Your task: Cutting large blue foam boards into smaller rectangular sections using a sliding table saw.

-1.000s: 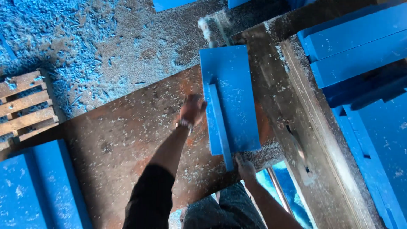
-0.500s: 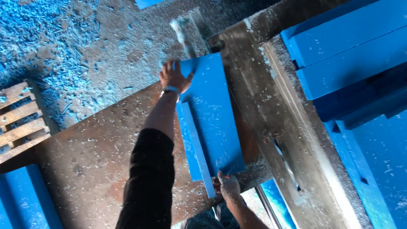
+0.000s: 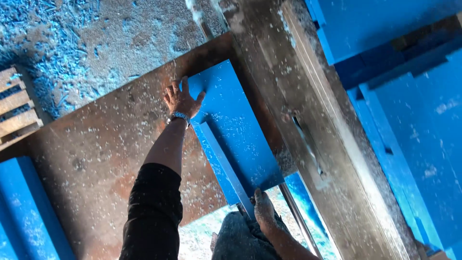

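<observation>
A blue board (image 3: 236, 135) lies flat on the rusty worktop (image 3: 91, 159), reaching its near edge. The left hand (image 3: 180, 98), arm outstretched, presses the board's far corner with fingers spread; the right hand (image 3: 263, 208) grips its near end, fingers curled.

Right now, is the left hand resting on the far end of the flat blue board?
Yes, the left hand lies spread on the far corner of the flat blue board, which rests on the rusty brown table.

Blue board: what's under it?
The flat blue rectangular board lies on a rusty brown metal table dusted with pale shavings. The left hand presses its far corner; the right hand holds its near end. The table beneath is covered.
</observation>
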